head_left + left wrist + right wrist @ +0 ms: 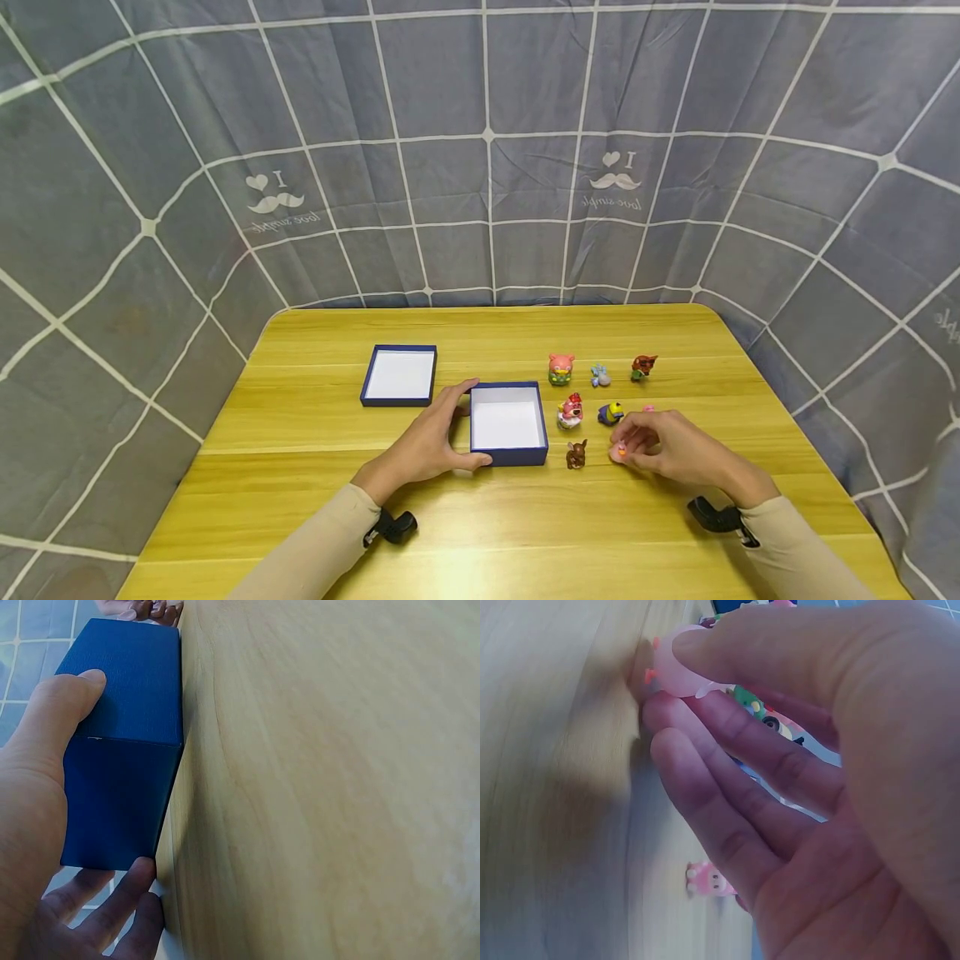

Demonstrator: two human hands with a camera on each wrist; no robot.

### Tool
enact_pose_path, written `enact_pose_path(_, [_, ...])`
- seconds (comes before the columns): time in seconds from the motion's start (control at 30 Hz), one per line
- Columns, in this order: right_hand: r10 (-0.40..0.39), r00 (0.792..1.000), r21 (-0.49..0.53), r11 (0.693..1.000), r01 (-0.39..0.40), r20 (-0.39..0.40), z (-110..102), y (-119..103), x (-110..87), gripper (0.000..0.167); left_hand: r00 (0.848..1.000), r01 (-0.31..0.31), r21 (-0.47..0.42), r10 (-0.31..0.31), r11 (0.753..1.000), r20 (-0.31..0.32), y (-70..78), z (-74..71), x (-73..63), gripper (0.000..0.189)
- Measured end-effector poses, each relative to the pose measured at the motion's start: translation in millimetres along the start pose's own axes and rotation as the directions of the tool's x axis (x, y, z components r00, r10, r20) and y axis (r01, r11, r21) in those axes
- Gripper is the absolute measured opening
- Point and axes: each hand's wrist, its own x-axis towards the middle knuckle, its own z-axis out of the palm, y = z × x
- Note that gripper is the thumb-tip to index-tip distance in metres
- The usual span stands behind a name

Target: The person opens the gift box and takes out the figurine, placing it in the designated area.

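Note:
My left hand (422, 446) grips a blue square box (519, 457) with a white inside, from its left side. In the left wrist view the thumb lies on one wall of the box (142, 682) and the fingers reach to another. My right hand (684, 450) pinches a small pale pink figurine (617, 452) between thumb and fingers, low over the table. In the right wrist view this pink figurine (679, 664) has a rounded body and small orange feet. Nearest to it are a brown long-eared figurine (576, 454) and a purple-and-yellow one (609, 414).
A shallow blue lid (399, 375) lies behind and left of the box. Right of the box stand a red-and-pink figurine (570, 412), a pink-and-green one (560, 369), a pale blue one (600, 376) and a reddish-brown one (642, 367). Another pink figurine (709, 879) is partly hidden by the right hand.

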Motion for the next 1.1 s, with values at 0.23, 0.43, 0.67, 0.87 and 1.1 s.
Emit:
enact_pose_path(0.23, [-0.028,1.0,0.01,1.0,0.028,0.002,1.4,-0.6,-0.5,0.02,1.0,-0.005,0.009,0.005,1.0,-0.001,-0.2,0.5,0.2,0.124])
enact_pose_path(0.43, [-0.021,1.0,-0.012,1.0,0.021,0.004,1.3,0.7,-1.6,0.025,1.0,-0.002,0.006,0.002,1.0,0.001,0.6,0.3,0.1,0.124])
enact_pose_path(0.67, [-0.024,1.0,-0.029,0.999,0.024,-0.012,0.6,2.8,-2.4,0.029,1.0,-0.001,0.006,0.001,1.0,0.002,0.2,0.8,0.4,0.124])
enact_pose_path(0.87, [-0.025,0.999,-0.041,0.999,0.024,-0.023,-1.0,2.0,-3.3,0.032,1.0,-0.003,0.004,0.003,1.0,0.001,-0.1,0.7,0.6,0.124])
enact_pose_path(1.1, [-0.015,0.999,-0.049,0.999,0.013,-0.032,-2.5,-1.1,-4.6,0.032,1.0,-0.014,0.018,0.014,1.0,-0.008,-2.0,1.7,1.1,0.123])
